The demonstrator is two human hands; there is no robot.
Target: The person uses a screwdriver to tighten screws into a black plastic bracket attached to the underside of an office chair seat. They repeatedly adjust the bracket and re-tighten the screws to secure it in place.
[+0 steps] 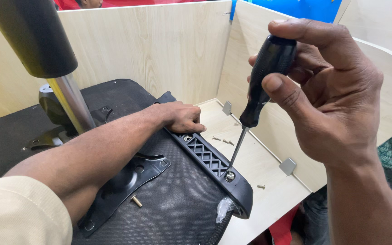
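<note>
My right hand (327, 95) grips the black handle of a screwdriver (263, 86). Its thin shaft slants down to a screw (229, 175) in the black plastic bracket (209, 159) along the edge of an upturned office chair seat (178, 208). My left hand (182, 117) lies closed and palm down on the far end of that bracket, pressing on the seat, beside a second screw hole (188, 137). A black metal mounting plate (128, 181) with a protruding bolt (136, 201) sits in the seat's middle.
A chrome gas-lift column (71, 102) with a black sleeve (35, 36) rises at the left. Loose screws (223, 140) and one more screw (261, 186) lie on the light wooden desk (268, 190). Wooden partition walls (159, 50) with metal brackets (287, 166) enclose the desk.
</note>
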